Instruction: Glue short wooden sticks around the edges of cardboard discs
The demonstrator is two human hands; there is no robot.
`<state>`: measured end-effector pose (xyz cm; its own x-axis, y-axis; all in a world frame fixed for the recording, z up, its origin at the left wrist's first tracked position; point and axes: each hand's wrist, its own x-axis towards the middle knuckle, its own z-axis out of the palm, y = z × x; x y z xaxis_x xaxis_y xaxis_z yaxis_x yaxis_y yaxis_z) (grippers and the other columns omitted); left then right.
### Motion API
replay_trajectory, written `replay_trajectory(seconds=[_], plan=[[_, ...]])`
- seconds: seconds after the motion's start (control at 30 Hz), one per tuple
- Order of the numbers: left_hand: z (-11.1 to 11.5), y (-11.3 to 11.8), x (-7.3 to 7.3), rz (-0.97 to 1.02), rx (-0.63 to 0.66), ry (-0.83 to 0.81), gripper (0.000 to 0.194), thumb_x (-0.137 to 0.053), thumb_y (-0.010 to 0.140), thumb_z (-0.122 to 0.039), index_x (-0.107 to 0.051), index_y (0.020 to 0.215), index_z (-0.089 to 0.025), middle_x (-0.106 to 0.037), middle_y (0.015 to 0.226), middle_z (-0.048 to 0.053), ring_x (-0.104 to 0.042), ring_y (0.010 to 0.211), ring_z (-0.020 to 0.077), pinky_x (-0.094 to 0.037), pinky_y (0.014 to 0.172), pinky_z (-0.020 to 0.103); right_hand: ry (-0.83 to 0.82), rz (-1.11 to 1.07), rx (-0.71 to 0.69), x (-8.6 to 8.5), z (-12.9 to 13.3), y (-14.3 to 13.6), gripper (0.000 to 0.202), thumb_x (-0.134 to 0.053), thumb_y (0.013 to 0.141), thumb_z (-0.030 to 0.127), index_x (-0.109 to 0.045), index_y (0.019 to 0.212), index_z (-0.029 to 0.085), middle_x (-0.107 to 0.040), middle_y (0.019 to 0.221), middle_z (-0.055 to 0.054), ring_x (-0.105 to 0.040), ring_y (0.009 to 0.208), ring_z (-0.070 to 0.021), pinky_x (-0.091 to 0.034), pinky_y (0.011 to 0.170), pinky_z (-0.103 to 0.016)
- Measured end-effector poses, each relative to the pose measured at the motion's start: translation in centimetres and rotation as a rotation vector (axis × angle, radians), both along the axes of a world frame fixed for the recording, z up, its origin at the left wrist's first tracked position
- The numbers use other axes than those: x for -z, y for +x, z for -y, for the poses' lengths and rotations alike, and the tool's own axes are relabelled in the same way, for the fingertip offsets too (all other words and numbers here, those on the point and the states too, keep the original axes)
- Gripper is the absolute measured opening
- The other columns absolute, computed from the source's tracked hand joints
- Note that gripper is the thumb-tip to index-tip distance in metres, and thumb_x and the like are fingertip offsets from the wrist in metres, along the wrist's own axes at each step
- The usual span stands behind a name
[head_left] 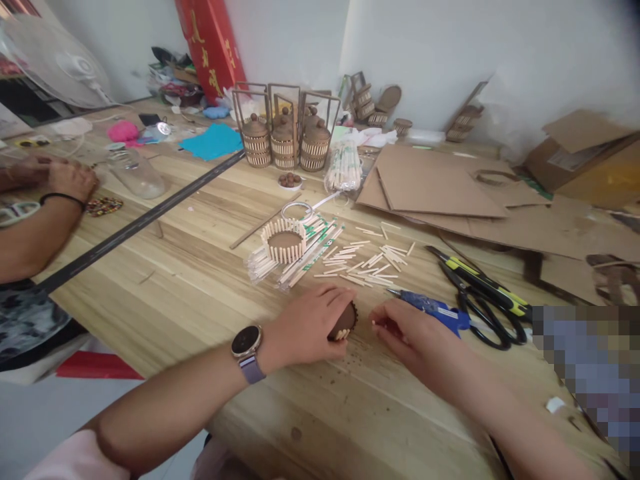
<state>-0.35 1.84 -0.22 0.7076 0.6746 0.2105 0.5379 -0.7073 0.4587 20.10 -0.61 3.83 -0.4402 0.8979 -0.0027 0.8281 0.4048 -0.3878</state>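
My left hand (305, 327), with a watch on its wrist, is closed around a small brown round disc (344, 324) with a notched edge. A few short pale sticks show at the disc's lower side, by my thumb. To the right, my right hand (413, 333) is apart from the disc, thumb and fingertips pinched together. A tiny pale tip shows at the pinch, too small to name. Short wooden sticks (370, 267) lie loose beyond my hands. A ring of upright sticks on a brown base (285, 241) stands on plastic-wrapped sticks (313, 257).
A blue glue gun (433, 308), black scissors (483, 310) and a yellow-black utility knife (487, 283) lie at right. Behind are cardboard sheets (440, 180), lidded stick baskets (285, 147) and a bowl of brown beads (290, 181). Another person's hands (70, 177) are at left, near a jar (137, 175).
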Motion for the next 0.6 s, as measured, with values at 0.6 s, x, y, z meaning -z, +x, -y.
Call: replay_trajectory(seconds=[0.6], plan=[[-0.1,-0.1,0.4,0.036,0.011,-0.005,0.067,-0.067,0.076,-0.027,-0.037,0.135,-0.014,-0.053,0.134,0.014,-0.046,0.129,0.029,-0.038,0.109,0.044,-0.036,-0.234,-0.059,0.7,0.8,-2.0,0.013,-0.049,0.087,0.012,-0.058,0.084,0.022,-0.068,0.079,-0.001,-0.064,0.07,-0.0164,-0.048,0.062,-0.026]])
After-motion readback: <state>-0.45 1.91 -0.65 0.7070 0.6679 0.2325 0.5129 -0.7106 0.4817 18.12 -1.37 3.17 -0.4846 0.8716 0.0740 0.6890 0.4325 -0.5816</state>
